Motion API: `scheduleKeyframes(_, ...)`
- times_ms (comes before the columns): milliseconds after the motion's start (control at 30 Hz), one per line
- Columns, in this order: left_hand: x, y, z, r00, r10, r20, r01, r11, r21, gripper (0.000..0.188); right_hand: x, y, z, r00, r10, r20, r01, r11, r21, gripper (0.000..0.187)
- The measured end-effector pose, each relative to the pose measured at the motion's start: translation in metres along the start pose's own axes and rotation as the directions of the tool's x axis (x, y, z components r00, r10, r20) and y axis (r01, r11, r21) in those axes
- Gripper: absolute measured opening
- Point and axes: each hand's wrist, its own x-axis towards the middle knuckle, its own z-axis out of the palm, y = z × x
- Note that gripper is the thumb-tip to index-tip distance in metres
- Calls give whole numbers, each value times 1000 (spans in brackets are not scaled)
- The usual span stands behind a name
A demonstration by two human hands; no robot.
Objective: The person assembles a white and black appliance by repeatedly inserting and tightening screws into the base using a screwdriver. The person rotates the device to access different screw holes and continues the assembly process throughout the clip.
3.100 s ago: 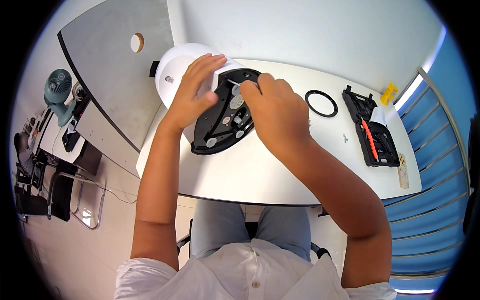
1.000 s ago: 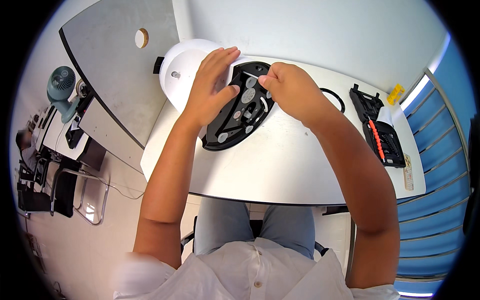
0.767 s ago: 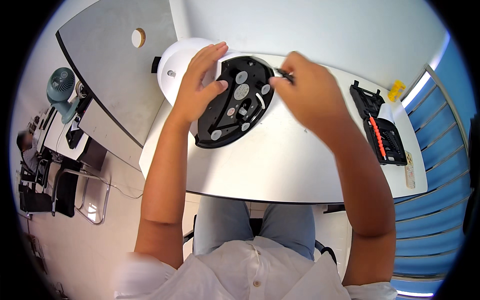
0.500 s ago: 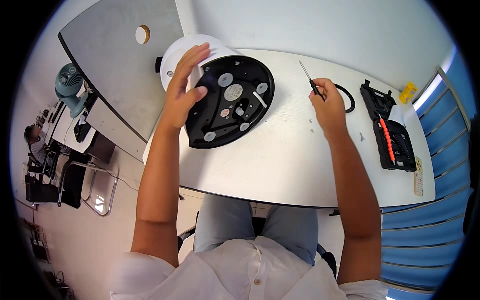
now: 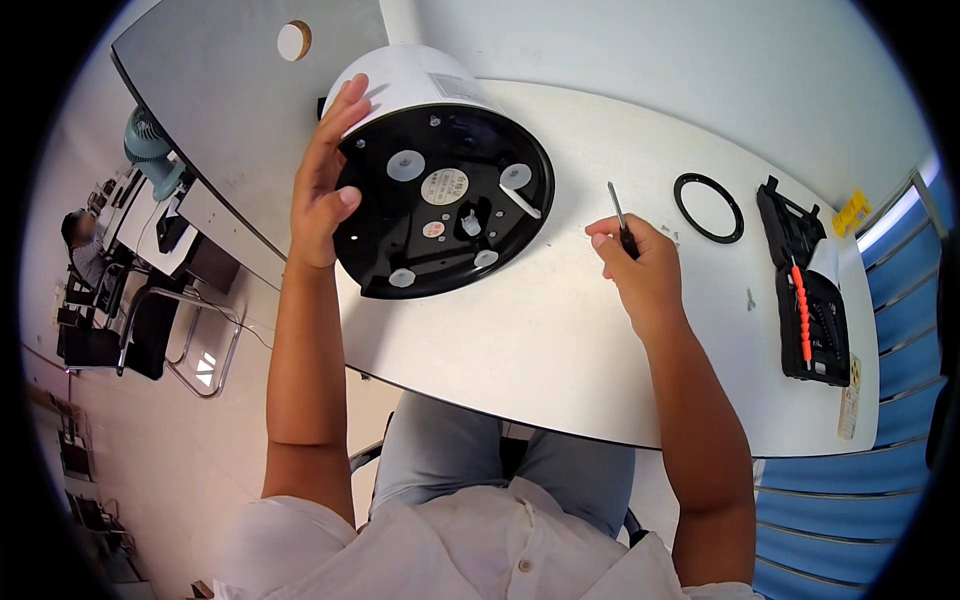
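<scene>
A white round-sided appliance (image 5: 410,75) lies tipped on the table, its black base (image 5: 385,225) turned toward me. On that base are several pale round feet, a central label and a white strip. My left hand (image 5: 322,195) grips the appliance at its left edge, fingers over the white wall and thumb by the black rim. To the right of the base, my right hand (image 5: 648,275) closes round the dark handle of a screwdriver (image 5: 617,208). Its metal shaft points up and away, apart from the appliance. A few small screws (image 5: 751,299) lie on the tabletop.
A black ring (image 5: 740,222) lies beyond my right hand. Farther right sits an open black tool case (image 5: 826,350) with an orange flexible shaft (image 5: 802,315). A grey partition (image 5: 220,90) stands at the left. Beyond it are a fan (image 5: 150,150) and a seated person (image 5: 85,245).
My right hand has drawn nearer to me with the screwdriver, away from the black ring. The black base has tilted to face me more, with my left hand still on its edge. The view has shifted slightly.
</scene>
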Motion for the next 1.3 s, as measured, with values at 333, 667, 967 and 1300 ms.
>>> scheduleKeyframes(333,-8,-6,-3,999,13,-38,-16,995,-93,86,1,27,19,902,-290,321,281,957,75,15)
scheduleKeyframes(667,-20,-14,-9,998,39,-57,-50,974,-220,80,-9,14,17,808,-274,521,273,959,82,25)
scheduleKeyframes(967,9,2,9,954,-117,-276,9,932,-363,70,-10,10,11,809,-530,253,311,753,580,30)
scheduleKeyframes(1300,9,32,58,919,-185,-349,-26,853,-521,66,-3,1,-5,757,-651,56,453,585,673,41)
